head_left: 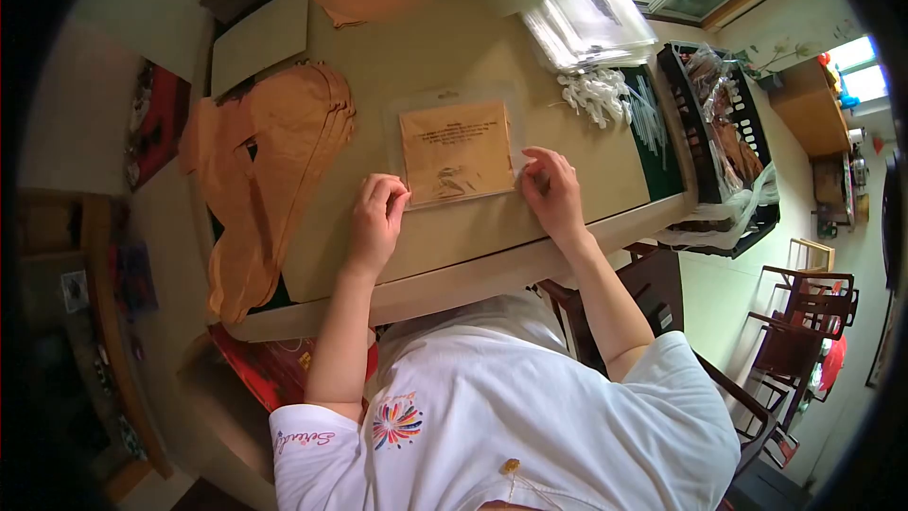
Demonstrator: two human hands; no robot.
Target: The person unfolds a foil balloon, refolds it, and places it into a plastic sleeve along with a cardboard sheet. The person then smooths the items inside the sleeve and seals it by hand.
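Note:
A clear plastic bag (518, 123) lies flat on the table in front of me, with a folded orange-brown sheet (454, 147) inside. Dark printed lines run across the upper part of the packet. My left hand (378, 218) pinches the bag's lower left corner between thumb and fingers. At the lower right edge, my right hand (556, 197) has its fingers curled and closed on the bag's margin. To the left rests a stack of long orange-brown cut sheets (274, 151), hanging toward the table's near edge.
Clear plastic bags (591, 24) are piled at the far right, with white cords (596, 96) and thin clear sticks (647, 114) nearby. A black crate (705, 132) of wrapped items stands beyond the right edge. A board (260, 43) lies far left. Blurred orange shapes cover the far edge.

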